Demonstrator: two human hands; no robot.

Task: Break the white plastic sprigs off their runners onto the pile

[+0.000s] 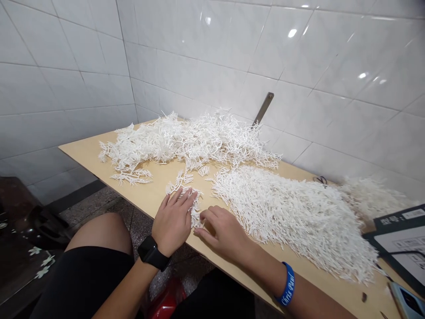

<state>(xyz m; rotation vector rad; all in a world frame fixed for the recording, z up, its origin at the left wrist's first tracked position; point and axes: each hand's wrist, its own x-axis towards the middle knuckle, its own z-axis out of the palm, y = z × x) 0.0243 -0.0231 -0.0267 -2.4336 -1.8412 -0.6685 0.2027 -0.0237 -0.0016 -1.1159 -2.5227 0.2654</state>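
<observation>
A small cluster of white branching pieces [195,212] lies near the front edge of the wooden board [159,173]. My left hand [174,217] rests flat on its left part, fingers spread. Beside it on the right, my right hand [221,230] curves with thumb and forefinger apart at the cluster's right edge; nothing shows clearly between them. Behind my hands spreads a tangled heap of white branching pieces [186,139]. To the right is a dense, flatter pile of white strands [295,212].
A metal strip [263,108] leans on the tiled wall behind the heap. At the right lie a dark green box [401,239], a device with a screen [410,301] and another white pile [375,197]. A red object [166,299] is below the board.
</observation>
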